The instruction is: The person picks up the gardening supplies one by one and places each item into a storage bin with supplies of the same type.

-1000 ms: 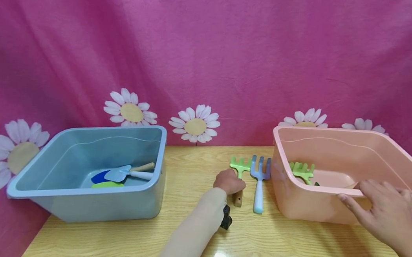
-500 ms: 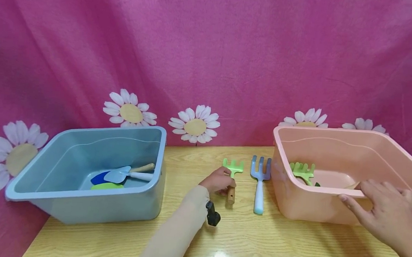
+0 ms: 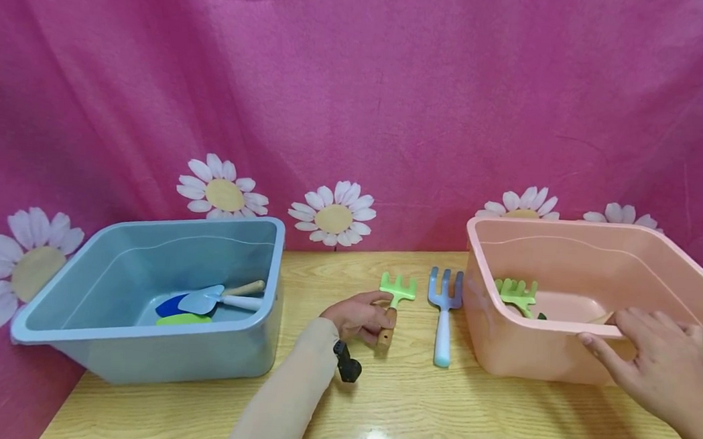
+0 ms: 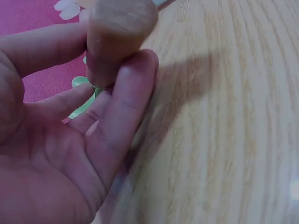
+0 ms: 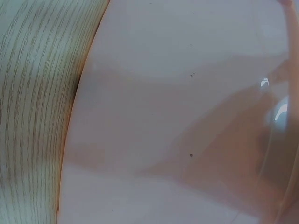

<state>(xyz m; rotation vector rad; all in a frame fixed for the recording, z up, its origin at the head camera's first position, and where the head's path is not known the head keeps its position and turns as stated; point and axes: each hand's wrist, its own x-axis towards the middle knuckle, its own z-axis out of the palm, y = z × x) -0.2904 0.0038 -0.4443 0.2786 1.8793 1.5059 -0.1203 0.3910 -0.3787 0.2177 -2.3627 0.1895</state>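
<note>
My left hand (image 3: 358,315) pinches the wooden handle of a green hand rake (image 3: 398,291) between thumb and fingers. In the left wrist view the handle (image 4: 119,37) shows end-on, and a shadow falls on the table beside it. Just right of this rake lies a blue-grey hand fork (image 3: 444,326) with a pale handle. My right hand (image 3: 659,362) grips the near rim of the pink tub (image 3: 532,322), fingers over the edge and thumb outside. The right wrist view shows the tub's outer wall (image 5: 154,121) but no fingers.
At left stands a blue tub (image 3: 161,362) holding a light blue trowel (image 3: 201,299), a dark blue blade (image 3: 171,304) and a green piece (image 3: 183,319). Another green rake (image 3: 518,297) lies inside the pink tub. Behind the wooden table (image 3: 336,272) hangs a pink flowered cloth (image 3: 359,99).
My left hand has moved left, drawing the green hand rake away from the blue-grey fork. My right hand stays on the tub's rim.
</note>
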